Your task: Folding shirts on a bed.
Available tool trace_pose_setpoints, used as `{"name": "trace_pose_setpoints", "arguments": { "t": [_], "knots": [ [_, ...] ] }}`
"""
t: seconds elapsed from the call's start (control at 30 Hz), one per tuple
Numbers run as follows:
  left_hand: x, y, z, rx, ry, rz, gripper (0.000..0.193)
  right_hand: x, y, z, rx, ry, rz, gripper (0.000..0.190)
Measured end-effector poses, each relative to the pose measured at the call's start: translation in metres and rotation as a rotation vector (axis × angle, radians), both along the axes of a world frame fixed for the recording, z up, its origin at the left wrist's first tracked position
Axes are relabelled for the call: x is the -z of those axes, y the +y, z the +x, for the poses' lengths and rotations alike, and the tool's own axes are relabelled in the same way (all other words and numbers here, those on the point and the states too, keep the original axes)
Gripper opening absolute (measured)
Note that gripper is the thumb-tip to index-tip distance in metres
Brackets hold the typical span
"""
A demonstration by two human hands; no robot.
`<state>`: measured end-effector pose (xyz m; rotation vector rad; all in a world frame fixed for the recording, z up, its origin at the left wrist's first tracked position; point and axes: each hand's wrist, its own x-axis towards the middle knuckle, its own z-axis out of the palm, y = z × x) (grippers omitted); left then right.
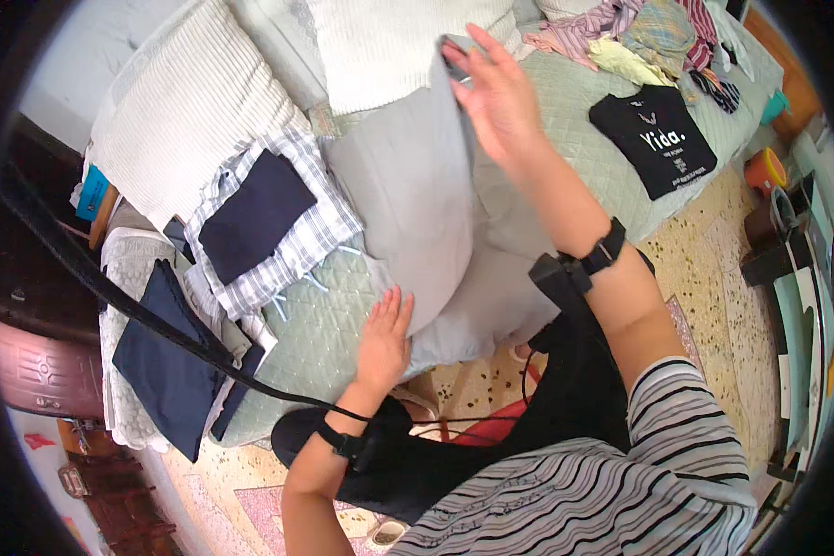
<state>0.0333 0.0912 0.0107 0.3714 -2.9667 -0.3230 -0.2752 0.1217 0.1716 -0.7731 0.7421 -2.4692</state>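
Observation:
A grey cloth garment [410,187] is spread on the green quilted cover [320,326] in front of me, one part of it folded over. My right hand [497,104] is raised at its far end, where a lifted edge of the garment lies at my thumb and fingers. My left hand [388,340] rests palm down on the garment's near left edge, fingers extended. To the left lies a folded dark cloth [257,215] on a blue-and-white checked garment [326,208]. Over to the right is a folded black T-shirt [653,142] with white print.
White ribbed cushions [194,104] line the back. A heap of mixed clothes [639,35] is at the far right. Folded navy garments [170,361] lie at the left end. A black cable [250,382] crosses from the left to my left forearm. An orange pot [764,170] stands right.

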Motion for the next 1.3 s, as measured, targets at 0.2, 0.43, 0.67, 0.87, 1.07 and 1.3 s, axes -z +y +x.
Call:
{"name": "trace_pose_setpoints", "arguments": {
  "t": [0.2,0.43,0.67,0.87,1.07,1.3],
  "knots": [
    [0.005,-0.003,0.005,-0.016,0.024,0.054,0.046,0.03,-0.136,0.017,0.061,0.146,0.323,0.053],
    [0.02,-0.021,0.001,0.01,0.032,0.204,0.03,0.129,-0.264,0.004,0.098,0.591,0.874,0.044],
    [0.019,-0.031,0.008,0.085,0.062,0.249,0.029,0.179,-0.285,0.018,0.192,1.328,1.408,0.031],
    [0.012,-0.03,0.002,0.087,0.107,0.307,0.026,0.187,-0.269,-0.002,0.425,1.444,1.206,0.028],
    [0.012,-0.026,0.005,0.04,0.208,0.308,0.018,0.177,-0.206,0.057,0.527,1.489,1.289,0.045],
    [0.011,-0.019,0.005,0.043,0.271,0.262,0.02,0.184,-0.172,0.066,0.402,1.564,1.282,0.03]
  ]
}}
